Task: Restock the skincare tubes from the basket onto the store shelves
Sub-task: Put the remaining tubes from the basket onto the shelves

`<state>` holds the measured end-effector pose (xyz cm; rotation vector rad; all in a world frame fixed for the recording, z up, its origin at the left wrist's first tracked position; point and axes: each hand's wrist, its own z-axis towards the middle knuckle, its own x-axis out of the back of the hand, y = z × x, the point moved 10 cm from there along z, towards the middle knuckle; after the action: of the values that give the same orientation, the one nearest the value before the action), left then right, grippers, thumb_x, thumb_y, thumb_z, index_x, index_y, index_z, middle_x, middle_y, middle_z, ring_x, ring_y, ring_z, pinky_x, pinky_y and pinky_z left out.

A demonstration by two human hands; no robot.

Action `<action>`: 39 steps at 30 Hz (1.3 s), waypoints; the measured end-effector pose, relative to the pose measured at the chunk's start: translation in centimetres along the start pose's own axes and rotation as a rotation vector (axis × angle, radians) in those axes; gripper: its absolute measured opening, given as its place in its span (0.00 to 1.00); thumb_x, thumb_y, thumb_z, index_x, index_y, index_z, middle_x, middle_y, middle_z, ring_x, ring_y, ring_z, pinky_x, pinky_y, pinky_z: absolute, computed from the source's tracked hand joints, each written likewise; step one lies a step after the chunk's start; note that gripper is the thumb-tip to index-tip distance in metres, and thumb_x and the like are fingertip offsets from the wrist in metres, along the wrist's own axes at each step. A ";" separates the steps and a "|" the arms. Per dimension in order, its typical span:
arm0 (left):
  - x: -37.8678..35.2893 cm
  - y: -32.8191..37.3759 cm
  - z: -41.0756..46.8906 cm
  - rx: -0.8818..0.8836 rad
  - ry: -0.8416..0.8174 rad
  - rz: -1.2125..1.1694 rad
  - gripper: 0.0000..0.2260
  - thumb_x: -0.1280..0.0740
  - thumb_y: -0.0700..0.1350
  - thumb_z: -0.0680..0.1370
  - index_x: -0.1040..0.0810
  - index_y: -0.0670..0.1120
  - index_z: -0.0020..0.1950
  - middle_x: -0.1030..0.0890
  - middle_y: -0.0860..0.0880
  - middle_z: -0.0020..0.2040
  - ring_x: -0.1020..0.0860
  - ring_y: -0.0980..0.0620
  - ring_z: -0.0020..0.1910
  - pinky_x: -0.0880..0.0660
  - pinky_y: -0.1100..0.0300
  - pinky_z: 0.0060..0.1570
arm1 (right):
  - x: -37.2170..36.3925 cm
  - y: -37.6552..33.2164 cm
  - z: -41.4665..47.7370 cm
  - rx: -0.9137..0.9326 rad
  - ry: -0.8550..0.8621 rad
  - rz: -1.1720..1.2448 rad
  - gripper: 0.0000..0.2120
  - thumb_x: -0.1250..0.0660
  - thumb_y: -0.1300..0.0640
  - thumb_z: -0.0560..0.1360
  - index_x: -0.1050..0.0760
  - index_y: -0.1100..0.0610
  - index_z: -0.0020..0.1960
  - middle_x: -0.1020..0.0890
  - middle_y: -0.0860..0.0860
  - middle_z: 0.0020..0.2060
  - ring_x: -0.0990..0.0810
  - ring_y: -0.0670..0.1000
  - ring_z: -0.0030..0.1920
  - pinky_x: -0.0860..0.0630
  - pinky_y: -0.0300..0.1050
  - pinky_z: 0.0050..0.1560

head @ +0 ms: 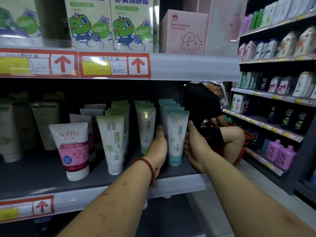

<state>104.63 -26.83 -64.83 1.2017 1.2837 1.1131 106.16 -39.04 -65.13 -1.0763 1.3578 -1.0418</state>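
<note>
Now both hands are in on the shelf, flanking the teal-capped tube that stands cap-down at the front of its row. See the left hand flat, fingers straight against the tube's left side. And the right hand is spread, palm facing its right side, just beside it; contact there I cannot tell. Green-and-white tubes and a pink Softto tube stand further left.

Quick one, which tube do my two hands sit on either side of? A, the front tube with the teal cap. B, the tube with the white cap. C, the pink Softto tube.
A: the left hand and right hand, fingers straight, flank the teal-capped tube at the front of its row.
</note>
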 end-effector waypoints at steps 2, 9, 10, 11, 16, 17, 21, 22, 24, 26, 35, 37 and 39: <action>0.1 -0.3 0.1 0.009 0.009 -0.027 0.26 0.50 0.63 0.84 0.22 0.49 0.67 0.21 0.49 0.65 0.28 0.56 0.54 0.38 0.62 0.58 | -0.1 0.1 0.1 -0.007 -0.016 0.012 0.32 0.47 0.33 0.80 0.23 0.56 0.68 0.17 0.57 0.62 0.20 0.56 0.64 0.30 0.58 0.73; 0.7 -0.5 -0.1 0.036 0.023 -0.175 0.30 0.50 0.64 0.83 0.30 0.46 0.76 0.29 0.49 0.75 0.32 0.51 0.75 0.43 0.53 0.77 | 0.4 0.0 -0.3 0.007 0.017 0.071 0.32 0.48 0.35 0.82 0.27 0.59 0.72 0.21 0.58 0.66 0.23 0.55 0.67 0.32 0.56 0.74; 0.9 -0.5 -0.2 0.033 0.025 -0.202 0.31 0.50 0.64 0.83 0.32 0.45 0.77 0.30 0.48 0.77 0.33 0.51 0.76 0.46 0.52 0.79 | 0.4 -0.2 -0.6 0.006 0.026 0.071 0.33 0.48 0.36 0.82 0.28 0.60 0.73 0.22 0.58 0.67 0.24 0.55 0.68 0.32 0.55 0.74; 1.2 -0.4 -0.3 0.022 0.030 -0.220 0.31 0.51 0.63 0.84 0.33 0.44 0.77 0.31 0.47 0.77 0.34 0.50 0.76 0.47 0.51 0.79 | 0.4 -0.3 -1.0 0.002 0.037 0.067 0.33 0.49 0.36 0.83 0.30 0.61 0.73 0.23 0.58 0.69 0.25 0.55 0.70 0.33 0.54 0.75; 1.8 0.0 -0.9 0.044 0.032 -0.157 0.34 0.53 0.65 0.83 0.30 0.41 0.75 0.27 0.43 0.74 0.29 0.47 0.73 0.40 0.50 0.77 | 1.4 -0.7 -2.7 -0.050 0.035 0.000 0.37 0.50 0.34 0.82 0.34 0.63 0.75 0.28 0.59 0.73 0.28 0.53 0.72 0.35 0.51 0.75; 2.1 0.1 -1.0 0.046 0.038 -0.124 0.34 0.52 0.65 0.83 0.29 0.41 0.74 0.25 0.43 0.72 0.26 0.46 0.69 0.36 0.51 0.74 | 1.6 -0.8 -3.2 -0.054 0.027 -0.011 0.37 0.50 0.34 0.82 0.33 0.63 0.75 0.28 0.58 0.73 0.27 0.52 0.71 0.34 0.50 0.74; 2.1 0.1 -3.0 0.087 -0.040 -0.079 0.33 0.52 0.63 0.84 0.32 0.39 0.76 0.22 0.43 0.67 0.23 0.49 0.59 0.29 0.54 0.61 | 1.0 -0.6 -5.0 -0.051 -0.043 -0.033 0.36 0.49 0.35 0.82 0.34 0.61 0.76 0.29 0.57 0.74 0.30 0.54 0.74 0.35 0.49 0.75; 1.7 0.0 -3.5 0.097 -0.085 -0.087 0.33 0.53 0.63 0.84 0.33 0.39 0.76 0.24 0.43 0.70 0.24 0.47 0.66 0.31 0.54 0.67 | 0.9 -0.5 -5.2 -0.043 -0.048 -0.041 0.36 0.49 0.35 0.82 0.34 0.61 0.76 0.29 0.57 0.74 0.30 0.54 0.74 0.36 0.49 0.75; 1.2 0.1 -4.5 0.098 -0.137 -0.081 0.34 0.54 0.63 0.84 0.33 0.39 0.76 0.29 0.42 0.75 0.31 0.47 0.75 0.38 0.53 0.75 | 0.7 -0.3 -5.2 -0.027 -0.051 -0.055 0.35 0.49 0.35 0.82 0.34 0.61 0.76 0.29 0.57 0.74 0.29 0.53 0.74 0.37 0.50 0.77; 1.0 0.3 -4.8 0.091 -0.130 -0.073 0.33 0.54 0.62 0.84 0.32 0.39 0.76 0.29 0.43 0.75 0.32 0.47 0.75 0.39 0.53 0.75 | 0.6 -0.3 -5.1 -0.027 -0.057 -0.063 0.36 0.49 0.35 0.82 0.34 0.61 0.76 0.28 0.56 0.74 0.29 0.52 0.73 0.37 0.49 0.77; 0.4 0.7 -4.4 0.048 -0.111 -0.064 0.30 0.53 0.60 0.85 0.32 0.40 0.76 0.29 0.44 0.75 0.31 0.49 0.75 0.38 0.56 0.74 | 0.5 -0.4 -4.7 -0.029 -0.084 -0.024 0.36 0.48 0.34 0.82 0.36 0.61 0.77 0.29 0.57 0.74 0.30 0.53 0.74 0.37 0.50 0.77; 0.7 0.6 -4.3 0.043 -0.103 -0.071 0.31 0.52 0.61 0.85 0.32 0.40 0.76 0.29 0.43 0.75 0.30 0.49 0.74 0.38 0.55 0.74 | 0.7 -0.6 -5.0 -0.022 -0.082 0.020 0.36 0.48 0.35 0.82 0.35 0.62 0.77 0.29 0.57 0.74 0.29 0.53 0.73 0.36 0.50 0.76; 1.2 0.6 -4.3 0.018 -0.076 -0.051 0.30 0.51 0.61 0.84 0.31 0.41 0.75 0.27 0.43 0.74 0.28 0.47 0.72 0.35 0.54 0.73 | 1.1 -1.0 -5.4 -0.001 -0.052 0.044 0.33 0.46 0.36 0.82 0.31 0.62 0.74 0.25 0.58 0.71 0.25 0.53 0.70 0.31 0.51 0.74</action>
<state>100.42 -25.50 -64.12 1.2066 1.2615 1.0113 100.74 -40.25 -64.13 -1.0626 1.3345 -0.9754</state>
